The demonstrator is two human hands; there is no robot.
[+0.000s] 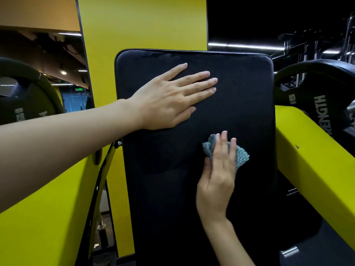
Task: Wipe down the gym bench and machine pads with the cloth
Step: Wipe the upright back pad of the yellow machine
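Cloth (241,153) soft, light, bunches easily; right hand (217,177) presses it flat-fingered on pad (240,104). Left hand (172,98) flat, bracing pad.

black back pad (159,179), rounded corners, piped seam along top edge. left hand (169,100) flat on pad's upper-left area, fingers straight, pointing toward pad's right edge. teal knit cloth (241,155) bunched on pad right of centre, lower than that hand, apart from it. right hand (217,181) on top of cloth, straight fingers pressing it to pad, forearm crossing pad's lower right
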